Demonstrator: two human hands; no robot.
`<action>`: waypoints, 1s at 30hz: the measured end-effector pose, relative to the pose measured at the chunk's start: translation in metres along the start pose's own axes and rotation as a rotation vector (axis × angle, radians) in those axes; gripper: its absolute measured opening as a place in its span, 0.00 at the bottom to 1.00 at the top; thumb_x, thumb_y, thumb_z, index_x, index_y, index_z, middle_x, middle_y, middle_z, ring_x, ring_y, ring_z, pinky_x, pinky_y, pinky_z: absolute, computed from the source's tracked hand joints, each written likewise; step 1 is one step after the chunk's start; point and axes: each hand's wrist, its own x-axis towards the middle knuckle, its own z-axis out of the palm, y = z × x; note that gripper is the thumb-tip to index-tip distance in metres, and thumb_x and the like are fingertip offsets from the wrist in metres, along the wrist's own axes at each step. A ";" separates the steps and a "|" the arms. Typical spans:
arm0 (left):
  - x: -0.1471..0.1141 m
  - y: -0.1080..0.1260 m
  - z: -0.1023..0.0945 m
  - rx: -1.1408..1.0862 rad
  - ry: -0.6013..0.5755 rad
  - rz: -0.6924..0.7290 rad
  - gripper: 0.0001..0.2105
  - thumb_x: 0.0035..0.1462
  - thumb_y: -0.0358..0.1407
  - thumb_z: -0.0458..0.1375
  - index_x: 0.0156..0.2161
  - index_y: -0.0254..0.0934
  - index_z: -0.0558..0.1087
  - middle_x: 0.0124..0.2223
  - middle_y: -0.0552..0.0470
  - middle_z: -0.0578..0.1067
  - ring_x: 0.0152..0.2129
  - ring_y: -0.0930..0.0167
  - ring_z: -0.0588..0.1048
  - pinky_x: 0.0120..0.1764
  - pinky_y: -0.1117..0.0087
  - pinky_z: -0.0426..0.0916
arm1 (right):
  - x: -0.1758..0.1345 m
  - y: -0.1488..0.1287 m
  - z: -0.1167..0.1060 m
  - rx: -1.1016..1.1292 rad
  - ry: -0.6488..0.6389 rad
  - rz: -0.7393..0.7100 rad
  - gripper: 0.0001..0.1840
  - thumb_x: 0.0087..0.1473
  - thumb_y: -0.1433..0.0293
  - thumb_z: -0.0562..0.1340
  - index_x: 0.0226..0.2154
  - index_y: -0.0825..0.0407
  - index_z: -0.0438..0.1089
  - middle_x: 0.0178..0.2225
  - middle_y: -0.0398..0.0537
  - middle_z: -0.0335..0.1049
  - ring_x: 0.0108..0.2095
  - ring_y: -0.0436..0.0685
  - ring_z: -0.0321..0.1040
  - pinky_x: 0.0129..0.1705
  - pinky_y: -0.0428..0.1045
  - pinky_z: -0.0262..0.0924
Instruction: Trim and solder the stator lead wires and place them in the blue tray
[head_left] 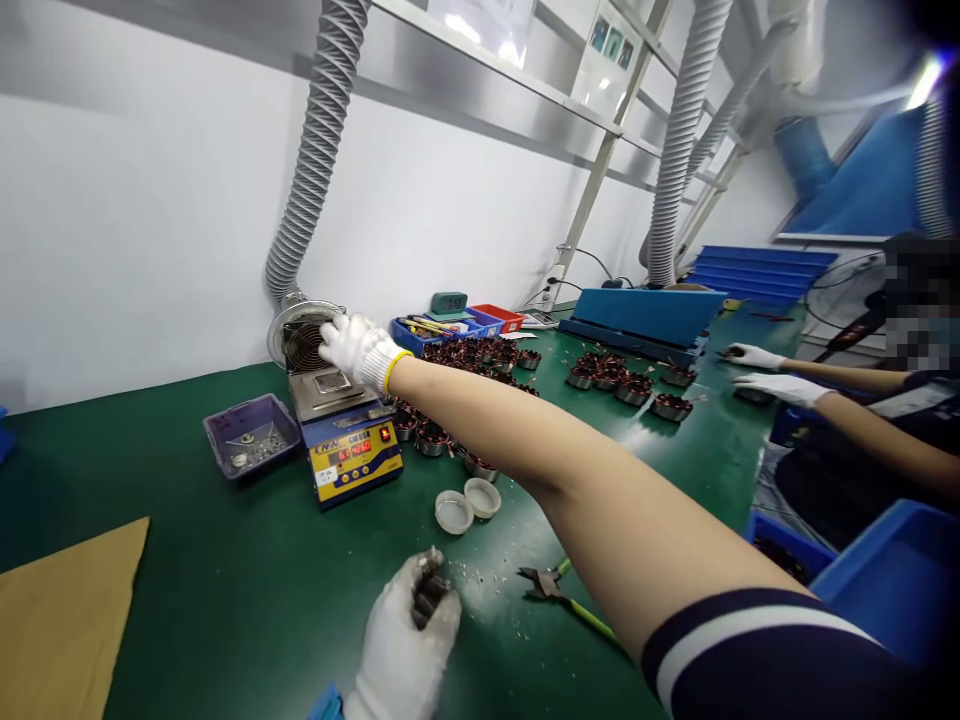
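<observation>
My right hand [360,350], in a white knit glove with a yellow cuff, reaches across to the front of the fan grille [304,347] above the solder pot [352,455]. Its fingers are slightly bent and apart; the palm side is hidden, and I cannot tell whether they touch the grille. Low in the middle, my left hand [412,630] hovers over or rests on the green table, loosely curled with a gap between thumb and fingers. Its glove has dark, soiled fingertips, and I see nothing held. Green-handled cutters [551,585] lie right of it, beyond small scraps.
Two small round dishes [454,512] stand near the wound copper coils [431,437]. A purple bin [251,437] with bits sits left of the pot. Brown card [67,620] lies at left. A co-worker's gloved hands [780,388] are at right, near a blue bin [892,580].
</observation>
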 end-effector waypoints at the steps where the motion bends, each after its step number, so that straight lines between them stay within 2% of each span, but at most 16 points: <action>1: 0.000 -0.001 0.000 -0.004 0.006 0.002 0.20 0.46 0.43 0.63 0.44 0.33 0.75 0.41 0.42 0.78 0.39 0.61 0.76 0.45 0.65 0.70 | 0.003 -0.004 0.003 0.007 -0.007 -0.019 0.13 0.59 0.77 0.51 0.41 0.55 0.69 0.47 0.58 0.63 0.47 0.64 0.57 0.43 0.57 0.58; 5: 0.000 -0.002 0.001 -0.002 0.016 0.007 0.20 0.46 0.42 0.63 0.45 0.34 0.75 0.43 0.42 0.78 0.40 0.60 0.75 0.46 0.66 0.70 | 0.008 -0.011 0.008 0.056 -0.037 -0.032 0.11 0.56 0.78 0.54 0.40 0.54 0.69 0.47 0.56 0.64 0.48 0.64 0.56 0.44 0.57 0.58; 7: 0.000 -0.002 0.001 0.010 0.013 0.009 0.20 0.47 0.41 0.63 0.45 0.33 0.75 0.43 0.41 0.78 0.40 0.60 0.75 0.46 0.66 0.70 | 0.009 -0.008 0.005 0.094 -0.042 0.031 0.13 0.54 0.79 0.55 0.41 0.54 0.69 0.47 0.56 0.64 0.49 0.64 0.57 0.46 0.58 0.58; 10: 0.000 0.000 0.002 0.032 0.011 0.007 0.20 0.47 0.40 0.62 0.45 0.33 0.75 0.43 0.41 0.78 0.41 0.60 0.75 0.47 0.65 0.69 | 0.011 0.007 -0.003 0.171 -0.034 0.198 0.17 0.52 0.78 0.57 0.45 0.54 0.67 0.48 0.59 0.63 0.50 0.66 0.59 0.45 0.60 0.59; 13: 0.000 0.001 0.002 0.047 0.011 0.010 0.19 0.47 0.39 0.62 0.45 0.34 0.75 0.43 0.42 0.78 0.41 0.60 0.75 0.46 0.66 0.70 | 0.012 0.023 -0.009 0.309 -0.045 0.354 0.21 0.50 0.67 0.62 0.48 0.55 0.66 0.45 0.59 0.67 0.44 0.64 0.65 0.41 0.56 0.63; 16: 0.000 0.001 0.002 0.057 0.012 0.019 0.19 0.47 0.39 0.62 0.45 0.34 0.75 0.43 0.42 0.78 0.41 0.60 0.75 0.46 0.67 0.70 | 0.014 0.032 -0.007 0.487 -0.097 0.456 0.24 0.51 0.56 0.59 0.44 0.57 0.70 0.35 0.54 0.71 0.33 0.57 0.70 0.33 0.49 0.64; 18: 0.000 0.001 0.002 0.069 0.004 0.025 0.19 0.47 0.39 0.61 0.45 0.34 0.74 0.42 0.42 0.78 0.40 0.61 0.75 0.45 0.67 0.70 | 0.016 0.030 -0.002 0.572 -0.112 0.507 0.26 0.51 0.53 0.57 0.41 0.58 0.72 0.32 0.53 0.71 0.32 0.55 0.70 0.32 0.47 0.63; 22: 0.000 0.003 0.002 0.099 -0.019 0.030 0.18 0.48 0.38 0.60 0.46 0.34 0.74 0.42 0.43 0.78 0.39 0.62 0.75 0.45 0.67 0.69 | 0.020 0.016 0.011 0.663 -0.114 0.578 0.26 0.48 0.56 0.61 0.42 0.59 0.72 0.34 0.56 0.73 0.36 0.58 0.71 0.33 0.47 0.64; 25: 0.000 0.005 0.000 0.111 -0.038 0.031 0.19 0.48 0.38 0.58 0.46 0.32 0.73 0.42 0.42 0.77 0.38 0.61 0.75 0.45 0.64 0.69 | 0.021 0.005 0.019 0.715 -0.125 0.607 0.25 0.46 0.58 0.64 0.44 0.57 0.72 0.36 0.57 0.74 0.35 0.59 0.72 0.32 0.48 0.64; 30: -0.002 0.007 -0.001 0.104 -0.050 0.053 0.17 0.49 0.37 0.58 0.46 0.33 0.74 0.42 0.43 0.77 0.38 0.61 0.75 0.45 0.63 0.68 | 0.011 0.003 0.008 0.777 -0.072 0.629 0.24 0.53 0.55 0.60 0.41 0.61 0.71 0.37 0.56 0.72 0.36 0.56 0.70 0.36 0.48 0.63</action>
